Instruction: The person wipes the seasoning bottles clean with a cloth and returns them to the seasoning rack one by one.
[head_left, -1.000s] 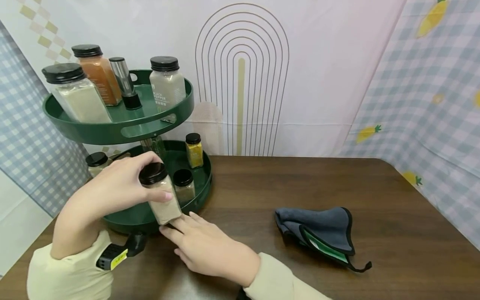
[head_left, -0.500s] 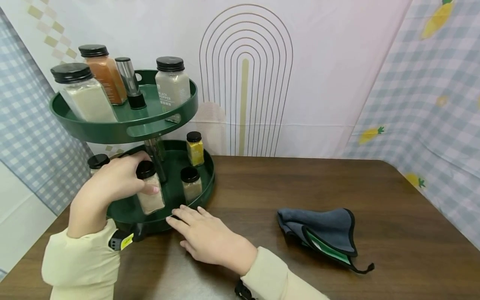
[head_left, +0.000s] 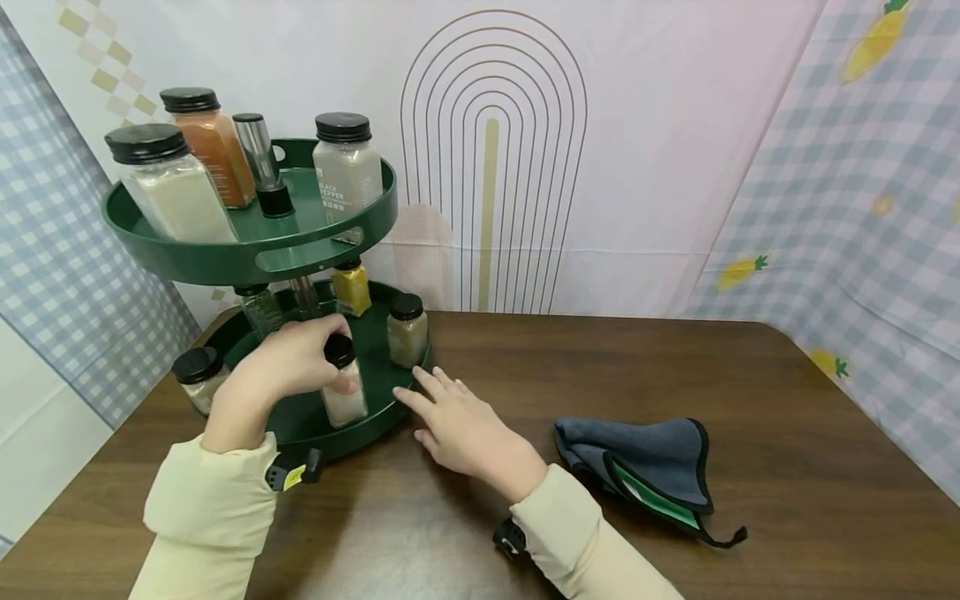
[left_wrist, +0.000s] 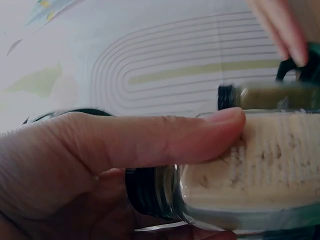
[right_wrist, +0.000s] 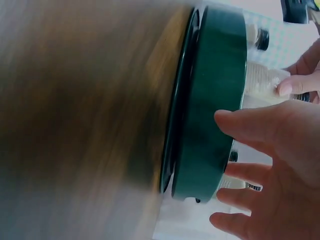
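My left hand (head_left: 281, 358) grips a glass spice jar (head_left: 345, 400) with a black lid and beige powder, thumb along its side. The jar stands inside the lower tier (head_left: 375, 429) of a green two-tier turntable, near its front rim. In the left wrist view the thumb lies across the jar (left_wrist: 260, 160). My right hand (head_left: 468, 425) has its fingers spread at the lower tier's right rim; in the right wrist view its fingertips are by the green wall (right_wrist: 212, 100). Close to them stands a small black-lidded jar (head_left: 407, 333).
A yellow jar (head_left: 351, 289), a green-tinted jar (head_left: 260, 312) and a pale jar (head_left: 201, 379) also sit on the lower tier. The upper tier (head_left: 187, 260) overhangs with larger jars and a silver cylinder (head_left: 262, 162). A grey cloth (head_left: 637, 458) lies on the brown table at right.
My left hand has lowered the beige jar into the lower tier. That tier has turned, its front jars shifting right and the yellow jar left. My right hand has moved right along the rim.
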